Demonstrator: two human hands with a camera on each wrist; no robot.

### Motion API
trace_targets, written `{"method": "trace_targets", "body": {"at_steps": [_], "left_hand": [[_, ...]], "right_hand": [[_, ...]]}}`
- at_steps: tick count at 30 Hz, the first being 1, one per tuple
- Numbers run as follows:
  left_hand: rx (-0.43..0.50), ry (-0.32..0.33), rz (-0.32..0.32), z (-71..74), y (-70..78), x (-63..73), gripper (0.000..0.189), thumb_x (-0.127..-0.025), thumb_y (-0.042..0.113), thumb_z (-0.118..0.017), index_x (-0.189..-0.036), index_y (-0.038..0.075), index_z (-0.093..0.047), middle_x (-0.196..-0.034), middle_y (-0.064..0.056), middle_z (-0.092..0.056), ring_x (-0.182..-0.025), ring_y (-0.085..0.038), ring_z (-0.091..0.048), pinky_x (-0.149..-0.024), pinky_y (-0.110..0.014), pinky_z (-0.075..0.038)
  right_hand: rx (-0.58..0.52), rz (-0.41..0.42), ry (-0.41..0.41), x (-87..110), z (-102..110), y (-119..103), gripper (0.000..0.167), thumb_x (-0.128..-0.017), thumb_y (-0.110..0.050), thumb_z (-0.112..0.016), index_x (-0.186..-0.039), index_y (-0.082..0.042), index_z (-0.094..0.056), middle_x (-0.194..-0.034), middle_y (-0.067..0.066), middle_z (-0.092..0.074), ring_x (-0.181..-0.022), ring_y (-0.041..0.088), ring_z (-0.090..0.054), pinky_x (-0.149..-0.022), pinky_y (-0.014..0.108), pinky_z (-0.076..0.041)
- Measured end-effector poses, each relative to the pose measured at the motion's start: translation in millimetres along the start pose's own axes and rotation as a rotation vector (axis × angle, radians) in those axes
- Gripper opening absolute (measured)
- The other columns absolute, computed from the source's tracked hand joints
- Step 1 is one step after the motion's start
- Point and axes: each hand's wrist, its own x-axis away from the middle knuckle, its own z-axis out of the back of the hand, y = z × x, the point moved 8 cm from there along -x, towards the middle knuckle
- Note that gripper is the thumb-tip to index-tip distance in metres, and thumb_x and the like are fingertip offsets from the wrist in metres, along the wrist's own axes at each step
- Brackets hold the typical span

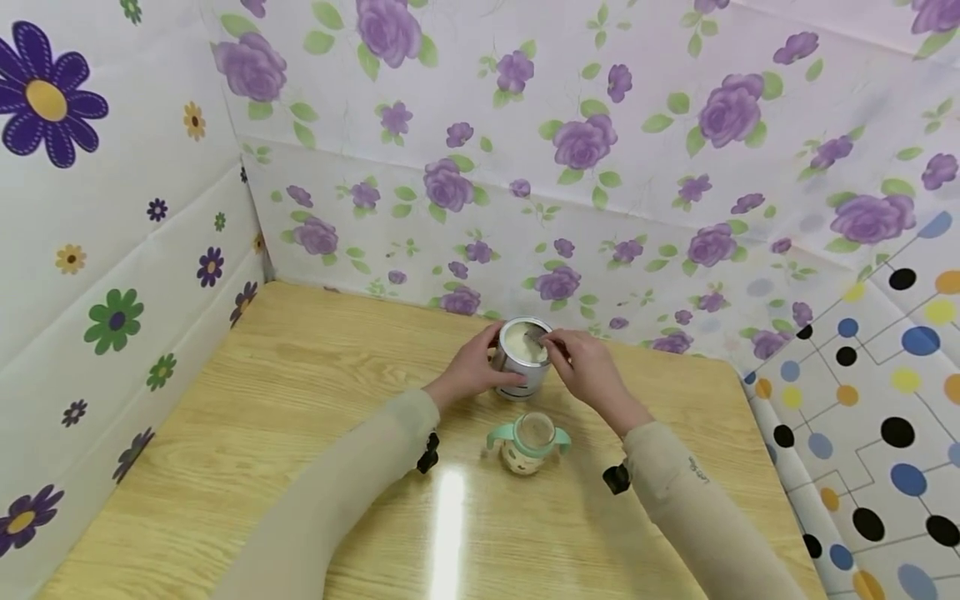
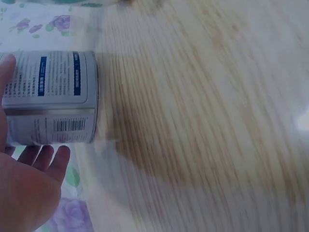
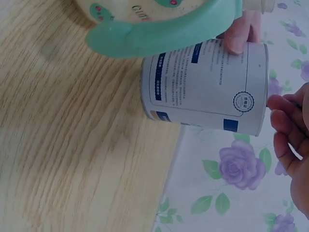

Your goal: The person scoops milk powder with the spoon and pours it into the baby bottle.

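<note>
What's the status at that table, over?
Left hand gripping open can. Right hand at its rim, pinching what looks like a scoop. Cup close by, clear of both hands.

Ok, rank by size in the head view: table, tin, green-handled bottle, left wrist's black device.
1. Table
2. Tin and bottle: too close to rank; the bottle seems nearer the camera
3. Black device

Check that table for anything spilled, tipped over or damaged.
Nothing stands out: the open can and the handled bottle both stand upright, neither shows obvious damage, and no spill is visible on the table.
</note>
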Motion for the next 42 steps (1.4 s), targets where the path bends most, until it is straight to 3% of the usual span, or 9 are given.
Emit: {"method": "trace_targets", "body": {"at_steps": [6, 15, 21, 22, 28, 29, 32, 35, 42], "left_hand": [[0.011, -0.002, 0.008, -2.7, -1.7, -0.6, 0.100, -0.086, 0.032, -0.093, -0.167, 0.023, -0.035, -0.156, -0.001, -0.053, -0.143, -0.027, -0.052, -0.116, -0.052, -0.048], [0.013, 0.008, 0.020, -2.8, -4.2, -0.6, 0.099, -0.088, 0.031, -0.092, -0.168, 0.023, -0.034, -0.159, -0.003, -0.051, -0.145, -0.028, -0.051, -0.116, -0.050, -0.049], [-0.003, 0.016, 0.043, -2.2, -9.1, 0.4, 0.102, -0.086, 0.033, -0.094, -0.168, 0.021, -0.034, -0.159, -0.004, -0.051, -0.144, -0.029, -0.052, -0.116, -0.051, -0.049], [-0.007, 0.017, 0.047, -1.8, -9.7, 0.8, 0.102, -0.086, 0.033, -0.094, -0.168, 0.021, -0.034, -0.159, -0.004, -0.051, -0.144, -0.029, -0.052, -0.116, -0.051, -0.048], [-0.015, 0.020, 0.048, -1.0, -10.9, 0.9, 0.103, -0.085, 0.035, -0.095, -0.167, 0.020, -0.035, -0.157, -0.005, -0.053, -0.143, -0.029, -0.053, -0.115, -0.052, -0.049], [-0.013, 0.020, 0.046, -1.1, -11.1, 0.5, 0.103, -0.084, 0.034, -0.095, -0.167, 0.020, -0.035, -0.157, -0.005, -0.053, -0.143, -0.030, -0.053, -0.115, -0.052, -0.049], [-0.009, 0.021, 0.044, -1.8, -10.9, 0.2, 0.104, -0.084, 0.035, -0.095, -0.168, 0.021, -0.035, -0.158, -0.005, -0.052, -0.143, -0.030, -0.053, -0.116, -0.052, -0.048], [-0.009, 0.021, 0.044, -2.4, -10.1, -0.4, 0.105, -0.083, 0.035, -0.096, -0.168, 0.021, -0.034, -0.159, -0.004, -0.052, -0.144, -0.030, -0.053, -0.117, -0.052, -0.048], [-0.015, 0.022, 0.039, -2.1, -6.8, -1.0, 0.105, -0.084, 0.037, -0.095, -0.168, 0.022, -0.034, -0.159, -0.004, -0.052, -0.143, -0.029, -0.053, -0.116, -0.051, -0.048]], "right_hand": [[-0.154, -0.114, -0.088, -0.2, -8, 1, 0.023, -0.112, -0.018, -0.059, -0.114, -0.003, -0.076, -0.087, 0.001, -0.073, -0.075, 0.012, -0.066, -0.064, 0.034, -0.055], [-0.358, -0.222, -0.150, 2.5, -13, -2, 0.030, -0.115, -0.026, -0.053, -0.117, -0.007, -0.075, -0.088, -0.002, -0.073, -0.079, 0.022, -0.070, -0.068, 0.033, -0.058], [-0.629, -0.355, -0.114, 10.5, -23, 18, 0.036, -0.115, -0.029, -0.053, -0.120, 0.000, -0.074, -0.092, 0.011, -0.076, -0.084, 0.029, -0.071, -0.075, 0.030, -0.061], [-0.680, -0.381, -0.107, 12.5, -25, 22, 0.038, -0.115, -0.029, -0.053, -0.121, 0.003, -0.073, -0.093, 0.013, -0.076, -0.085, 0.032, -0.071, -0.078, 0.034, -0.062], [-0.977, -0.559, -0.043, 26.3, -39, 44, 0.044, -0.115, -0.027, -0.052, -0.129, 0.012, -0.067, -0.092, 0.003, -0.075, -0.080, 0.017, -0.067, -0.080, 0.031, -0.061], [-1.022, -0.579, -0.034, 28.3, -41, 47, 0.044, -0.116, -0.026, -0.052, -0.131, 0.013, -0.065, -0.091, 0.001, -0.075, -0.078, 0.012, -0.065, -0.077, 0.026, -0.059], [-1.139, -0.639, -0.012, 34.5, -44, 51, 0.045, -0.117, -0.024, -0.048, -0.136, 0.016, -0.060, -0.091, -0.002, -0.075, -0.077, 0.010, -0.064, -0.078, 0.024, -0.058], [-1.271, -0.709, 0.031, 41.8, -47, 55, 0.040, -0.117, -0.023, -0.046, -0.133, 0.010, -0.063, -0.091, -0.003, -0.076, -0.078, 0.009, -0.064, -0.078, 0.022, -0.058], [-1.600, -0.867, 0.121, 52.3, -55, 61, 0.037, -0.118, -0.023, -0.043, -0.110, -0.008, -0.076, -0.089, -0.002, -0.076, -0.077, 0.010, -0.063, -0.076, 0.023, -0.054]]}}
